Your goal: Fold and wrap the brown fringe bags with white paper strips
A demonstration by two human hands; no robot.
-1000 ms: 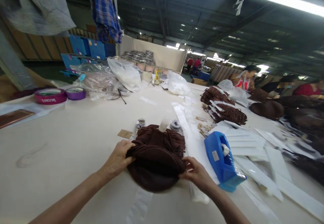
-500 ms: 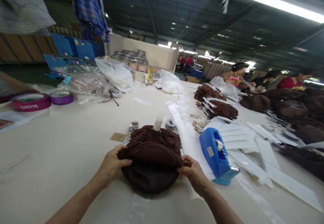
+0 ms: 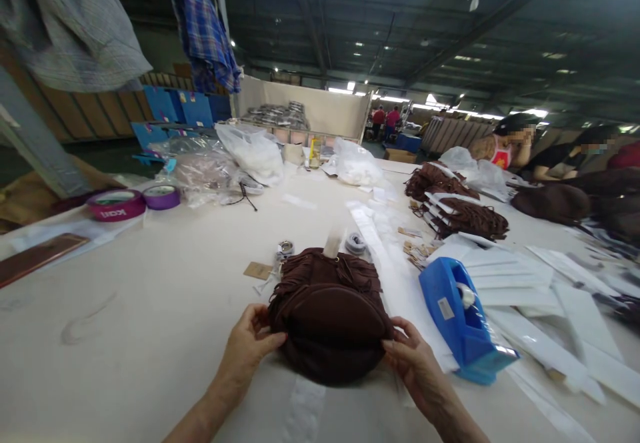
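Note:
A dark brown fringed bag lies on the pale table in front of me, its rounded base towards me and its fringe on the far side. My left hand pinches the bag's left edge between thumb and fingers. On the opposite edge my right hand grips it the same way. A whitish strip stands up from the bag's far end. Beside that end lie a brown card tag and two small round items, too small to name. To the right of my right hand stands a blue tape dispenser.
White paper strips spread over the right side, near stacked brown fringed pieces. Tape rolls, a phone-like slab and clear plastic bags lie on the left. Co-workers sit at the far right.
My view has turned a little left, so everything sits further right. Both hands keep hold of the bag's edges, and its opening fold looks flatter, nearly closed.

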